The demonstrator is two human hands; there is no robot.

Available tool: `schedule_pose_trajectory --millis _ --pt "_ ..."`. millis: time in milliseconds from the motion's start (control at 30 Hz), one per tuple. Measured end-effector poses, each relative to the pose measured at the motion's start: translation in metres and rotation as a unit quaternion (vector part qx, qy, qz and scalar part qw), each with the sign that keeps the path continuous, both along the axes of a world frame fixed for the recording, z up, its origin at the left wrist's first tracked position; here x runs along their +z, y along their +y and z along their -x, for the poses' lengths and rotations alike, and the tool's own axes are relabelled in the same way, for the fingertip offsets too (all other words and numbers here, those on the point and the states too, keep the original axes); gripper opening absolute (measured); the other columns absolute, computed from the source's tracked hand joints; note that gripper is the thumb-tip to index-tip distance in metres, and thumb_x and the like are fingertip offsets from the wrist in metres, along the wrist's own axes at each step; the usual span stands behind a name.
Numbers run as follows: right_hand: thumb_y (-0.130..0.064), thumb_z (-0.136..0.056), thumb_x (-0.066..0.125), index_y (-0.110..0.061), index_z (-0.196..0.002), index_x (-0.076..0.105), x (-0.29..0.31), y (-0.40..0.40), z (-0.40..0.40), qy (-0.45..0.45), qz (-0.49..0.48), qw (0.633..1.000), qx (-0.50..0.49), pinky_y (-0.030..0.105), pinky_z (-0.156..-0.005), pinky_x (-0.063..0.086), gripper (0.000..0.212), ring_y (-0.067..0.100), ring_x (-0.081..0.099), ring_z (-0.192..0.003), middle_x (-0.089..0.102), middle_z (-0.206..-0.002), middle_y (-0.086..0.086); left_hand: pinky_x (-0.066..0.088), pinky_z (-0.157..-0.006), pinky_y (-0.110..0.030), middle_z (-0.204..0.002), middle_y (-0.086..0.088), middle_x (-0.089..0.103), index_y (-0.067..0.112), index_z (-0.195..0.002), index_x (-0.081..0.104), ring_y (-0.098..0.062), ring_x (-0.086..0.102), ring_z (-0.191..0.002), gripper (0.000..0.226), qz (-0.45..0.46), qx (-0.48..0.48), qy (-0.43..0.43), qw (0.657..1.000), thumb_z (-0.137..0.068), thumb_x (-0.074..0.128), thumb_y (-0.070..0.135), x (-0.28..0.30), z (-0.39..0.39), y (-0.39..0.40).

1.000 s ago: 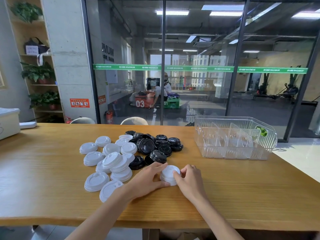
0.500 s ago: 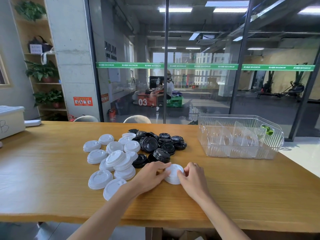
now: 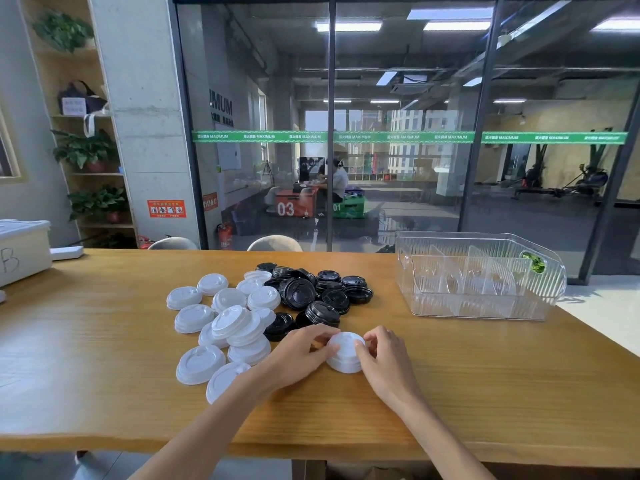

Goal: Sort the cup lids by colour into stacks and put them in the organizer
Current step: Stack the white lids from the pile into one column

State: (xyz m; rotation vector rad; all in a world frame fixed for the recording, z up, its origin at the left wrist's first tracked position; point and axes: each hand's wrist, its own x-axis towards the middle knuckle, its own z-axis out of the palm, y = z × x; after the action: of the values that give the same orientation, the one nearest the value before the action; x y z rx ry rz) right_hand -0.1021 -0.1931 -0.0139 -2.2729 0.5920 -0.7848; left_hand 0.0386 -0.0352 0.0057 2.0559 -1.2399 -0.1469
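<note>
Head view shows our left hand [image 3: 298,355] and right hand [image 3: 388,362] curled from either side around a short stack of white plastic cup lids [image 3: 345,352] standing on the wooden table [image 3: 104,358]. Left of that stack we see loose white lids [image 3: 221,320]; just beyond it lie glossy black lids [image 3: 311,289]. Farther right of the stack sits the clear ribbed plastic organizer [image 3: 485,306].

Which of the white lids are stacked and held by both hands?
The small white stack on the table in front of the person, right of the loose white lids. The left hand and right hand grip it from both sides.
</note>
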Motion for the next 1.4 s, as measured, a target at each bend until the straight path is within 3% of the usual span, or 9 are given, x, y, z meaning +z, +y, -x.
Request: schedule_pose_trajectory --millis 167,333,467,567,733,1033,1233,1400 --pt "-0.042 -0.107 0.053 -0.027 -0.129 0.059 0.000 -0.002 0.000 0.002 -0.025 1.000 0.007 0.031 -0.090 0.039 0.027 0.014 0.044 -0.115 0.053 -0.106 -0.013 0.050 -0.104 -0.024 -0.138 0.014 0.067 0.025 -0.149 0.062 -0.002 0.062 -0.123 0.044 0.005 0.029 -0.002 1.000 -0.111 0.055 0.045 0.007 0.001 0.000" --pt "-0.042 -0.107 0.055 -0.025 -0.130 0.063 0.000 -0.003 0.001 0.001 -0.029 1.000 0.012 0.030 -0.090 0.039 0.030 0.013 0.044 -0.114 0.054 -0.110 -0.010 0.055 -0.098 -0.030 -0.123 0.017 0.073 0.026 -0.135 0.072 -0.001 0.067 -0.110 0.031 0.049 0.062 -0.032 0.996 -0.110 0.059 0.039 0.026 -0.013 0.018" --pt "-0.041 -0.106 0.057 -0.025 -0.128 0.064 0.000 -0.001 0.002 0.006 -0.016 1.000 0.024 0.029 -0.091 0.040 0.028 0.013 0.044 -0.114 0.054 -0.111 -0.010 0.053 -0.098 -0.033 -0.123 0.018 0.072 0.030 -0.126 0.075 -0.006 0.065 -0.115 0.022 0.049 0.143 -0.135 0.979 -0.107 0.065 0.034 0.039 -0.034 0.051" --pt "-0.040 -0.106 0.058 -0.024 -0.126 0.065 0.000 -0.001 0.002 0.006 -0.011 1.000 0.024 0.030 -0.091 0.040 0.026 0.014 0.043 -0.114 0.054 -0.110 -0.009 0.044 -0.102 -0.036 -0.139 0.010 0.067 0.032 -0.134 0.069 -0.017 0.061 -0.126 0.033 0.025 0.239 -0.204 0.949 -0.102 0.070 0.041 0.040 -0.045 0.076" --pt "-0.040 -0.105 0.059 -0.026 -0.124 0.065 0.000 0.000 0.001 0.010 -0.008 1.000 0.026 0.029 -0.088 0.039 0.025 0.012 0.044 -0.113 0.054 -0.110 -0.010 0.042 -0.111 -0.047 -0.156 -0.007 0.054 0.028 -0.163 0.039 -0.031 0.056 -0.137 0.074 -0.066 0.326 -0.131 0.934 -0.102 0.055 0.066 0.030 -0.055 0.096" --pt "-0.046 -0.104 0.059 -0.026 -0.126 0.064 0.002 0.001 0.004 0.021 -0.006 0.999 0.032 0.032 -0.097 0.045 0.030 0.013 0.045 -0.116 0.055 -0.113 -0.010 0.039 -0.105 -0.047 -0.144 -0.002 0.063 0.034 -0.156 0.046 -0.025 0.061 -0.129 0.060 -0.108 0.363 -0.121 0.917 -0.105 0.046 0.066 0.024 -0.061 0.099" --pt "-0.078 -0.083 0.065 -0.032 -0.130 0.059 0.002 0.002 0.003 0.020 -0.018 0.999 0.029 0.038 -0.106 0.046 0.066 0.011 0.041 -0.121 0.050 -0.118 -0.013 0.041 -0.103 -0.046 -0.147 0.002 0.062 0.037 -0.149 0.052 -0.025 0.063 -0.124 0.058 -0.059 0.364 -0.159 0.916 -0.100 0.053 0.069 0.028 -0.054 0.095" --pt "-0.093 -0.069 0.060 -0.031 -0.141 0.054 0.001 0.002 0.001 0.021 -0.021 0.999 0.029 0.036 -0.108 0.044 0.096 0.010 0.036 -0.126 0.046 -0.123 -0.013 0.042 -0.107 -0.047 -0.148 0.005 0.063 0.038 -0.151 0.052 -0.024 0.063 -0.127 0.066 -0.011 0.333 -0.169 0.928 -0.096 0.058 0.072 0.029 -0.040 0.081"
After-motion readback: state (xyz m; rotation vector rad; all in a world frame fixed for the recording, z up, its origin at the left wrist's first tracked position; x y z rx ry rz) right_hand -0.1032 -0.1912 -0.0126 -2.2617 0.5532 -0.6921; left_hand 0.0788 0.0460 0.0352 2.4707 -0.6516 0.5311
